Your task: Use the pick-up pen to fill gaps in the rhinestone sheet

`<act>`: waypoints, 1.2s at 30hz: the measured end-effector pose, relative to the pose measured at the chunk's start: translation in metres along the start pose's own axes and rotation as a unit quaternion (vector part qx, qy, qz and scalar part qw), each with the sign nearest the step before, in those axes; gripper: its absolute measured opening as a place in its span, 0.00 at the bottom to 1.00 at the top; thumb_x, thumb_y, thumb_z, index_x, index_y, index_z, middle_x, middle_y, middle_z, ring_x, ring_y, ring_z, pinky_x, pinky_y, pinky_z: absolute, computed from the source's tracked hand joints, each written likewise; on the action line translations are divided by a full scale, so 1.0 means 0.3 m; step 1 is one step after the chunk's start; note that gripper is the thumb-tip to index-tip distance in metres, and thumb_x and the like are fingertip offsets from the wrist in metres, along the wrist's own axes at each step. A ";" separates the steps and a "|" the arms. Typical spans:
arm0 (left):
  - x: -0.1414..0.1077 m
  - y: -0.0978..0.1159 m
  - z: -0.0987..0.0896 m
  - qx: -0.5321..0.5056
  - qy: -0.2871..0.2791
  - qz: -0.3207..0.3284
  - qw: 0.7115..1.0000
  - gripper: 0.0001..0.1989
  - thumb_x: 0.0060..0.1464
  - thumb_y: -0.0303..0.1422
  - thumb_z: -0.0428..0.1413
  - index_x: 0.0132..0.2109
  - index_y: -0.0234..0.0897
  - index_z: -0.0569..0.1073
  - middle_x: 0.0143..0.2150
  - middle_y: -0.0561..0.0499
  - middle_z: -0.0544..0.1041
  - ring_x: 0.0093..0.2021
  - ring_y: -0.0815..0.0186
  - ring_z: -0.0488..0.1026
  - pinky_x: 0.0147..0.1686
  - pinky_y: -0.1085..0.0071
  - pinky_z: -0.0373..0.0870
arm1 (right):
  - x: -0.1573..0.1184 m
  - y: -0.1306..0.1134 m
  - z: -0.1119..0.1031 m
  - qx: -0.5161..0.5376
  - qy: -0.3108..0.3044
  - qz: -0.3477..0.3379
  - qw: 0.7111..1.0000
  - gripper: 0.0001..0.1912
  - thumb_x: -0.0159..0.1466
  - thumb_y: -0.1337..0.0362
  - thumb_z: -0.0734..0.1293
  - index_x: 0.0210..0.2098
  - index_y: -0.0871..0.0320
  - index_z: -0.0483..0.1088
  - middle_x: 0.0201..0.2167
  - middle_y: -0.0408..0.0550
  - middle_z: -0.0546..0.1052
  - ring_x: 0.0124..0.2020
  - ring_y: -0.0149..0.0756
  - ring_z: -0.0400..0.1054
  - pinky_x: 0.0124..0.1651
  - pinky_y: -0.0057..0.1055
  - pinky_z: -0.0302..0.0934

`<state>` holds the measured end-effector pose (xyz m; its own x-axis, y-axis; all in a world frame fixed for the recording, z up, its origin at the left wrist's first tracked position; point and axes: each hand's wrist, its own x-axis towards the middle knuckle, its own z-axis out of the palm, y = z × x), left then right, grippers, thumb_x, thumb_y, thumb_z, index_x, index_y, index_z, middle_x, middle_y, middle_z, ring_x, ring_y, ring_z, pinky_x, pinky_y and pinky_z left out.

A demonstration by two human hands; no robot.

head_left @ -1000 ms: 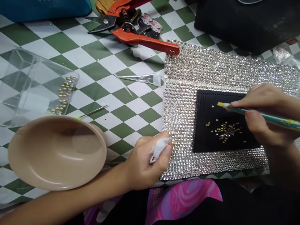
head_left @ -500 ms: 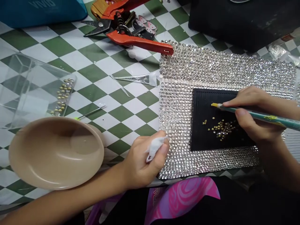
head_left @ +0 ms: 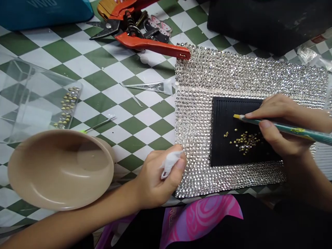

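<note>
My right hand (head_left: 285, 124) grips a green pencil-like stick (head_left: 287, 128) with a yellow tip. That tip is over the upper part of a black ridged tray (head_left: 220, 148); whether it touches the surface I cannot tell. Small gold and clear rhinestones (head_left: 245, 141) lie loose on the tray below the tip. Under the tray spreads a silver rhinestone mat (head_left: 193, 117). My left hand (head_left: 163, 176) is closed around a crumpled white tissue-like piece (head_left: 171, 162), by the mat's left edge.
A beige bowl (head_left: 59, 173) stands near my left forearm, with a clear plastic box (head_left: 31, 93) holding rhinestones behind it. A pointed metal tool (head_left: 101, 123) lies beside the bowl. Red-handled pruning shears (head_left: 153, 45) rest against the mat's corner. A black object (head_left: 259, 27) stands at the back.
The whole view has shifted slightly, with the table things a little further left. Both hands keep nearly the same pose and hold the same things.
</note>
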<state>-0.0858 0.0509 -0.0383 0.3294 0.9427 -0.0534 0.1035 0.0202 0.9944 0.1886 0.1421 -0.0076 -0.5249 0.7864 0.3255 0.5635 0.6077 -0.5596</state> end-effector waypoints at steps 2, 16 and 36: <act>0.003 -0.001 0.000 0.003 -0.001 0.004 1.000 0.14 0.62 0.27 0.46 0.27 0.39 0.61 0.20 0.59 0.59 0.18 0.75 0.58 0.17 0.77 0.57 | 0.001 0.001 0.000 0.002 0.004 -0.005 1.000 0.11 0.59 0.74 0.65 0.36 0.55 0.77 0.25 0.42 0.76 0.26 0.29 0.66 0.30 0.33 0.59; -0.003 -0.011 -0.001 -0.012 -0.004 0.043 0.999 0.13 0.64 0.26 0.45 0.29 0.39 0.60 0.22 0.61 0.58 0.20 0.76 0.57 0.18 0.78 0.56 | -0.009 0.011 -0.001 0.060 0.063 0.036 0.996 0.12 0.61 0.72 0.67 0.40 0.53 0.80 0.27 0.44 0.77 0.27 0.32 0.69 0.29 0.35 0.57; -0.002 -0.029 0.009 -0.015 0.008 0.070 0.997 0.13 0.65 0.29 0.47 0.30 0.40 0.60 0.20 0.61 0.57 0.19 0.75 0.56 0.20 0.75 0.56 | 0.334 -0.058 0.194 0.024 -0.077 -0.064 0.995 0.06 0.66 0.66 0.66 0.35 0.60 0.76 0.35 0.38 0.82 0.37 0.22 0.75 0.42 0.21 0.67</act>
<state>-0.0843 0.0494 -0.0473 0.3244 0.9419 0.0870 0.0294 -0.1019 0.9944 0.0891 0.2039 -0.0095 -0.6845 0.6737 0.2783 0.4559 0.6936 -0.5577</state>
